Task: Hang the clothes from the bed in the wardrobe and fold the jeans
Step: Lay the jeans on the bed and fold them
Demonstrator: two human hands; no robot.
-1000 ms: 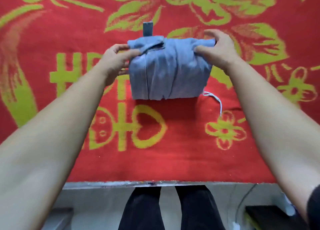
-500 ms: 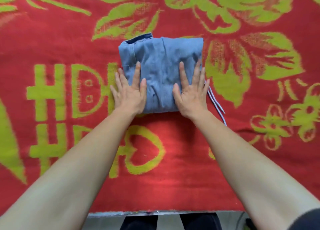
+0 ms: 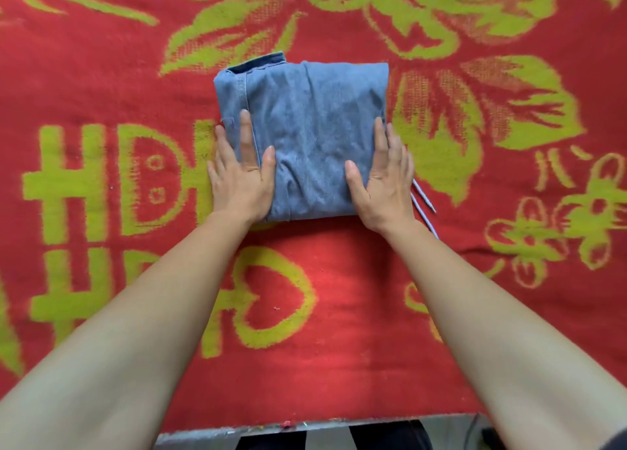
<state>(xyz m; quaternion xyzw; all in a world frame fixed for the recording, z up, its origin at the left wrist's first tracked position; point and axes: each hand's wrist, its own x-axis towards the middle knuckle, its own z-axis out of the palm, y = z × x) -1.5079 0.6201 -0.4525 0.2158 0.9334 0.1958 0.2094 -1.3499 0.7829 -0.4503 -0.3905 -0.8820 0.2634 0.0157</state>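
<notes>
The folded jeans lie on the red and green blanket covering the bed, with the left hand pressing flat on their left edge and the right hand flat on their right edge, fingers straight.

One folded jeans, two hands, one red blanket, two pale cords.

We see bare blanket on every side of the folded jeans; two thin cords lie just beside their right edge, partly behind our right hand.
</notes>
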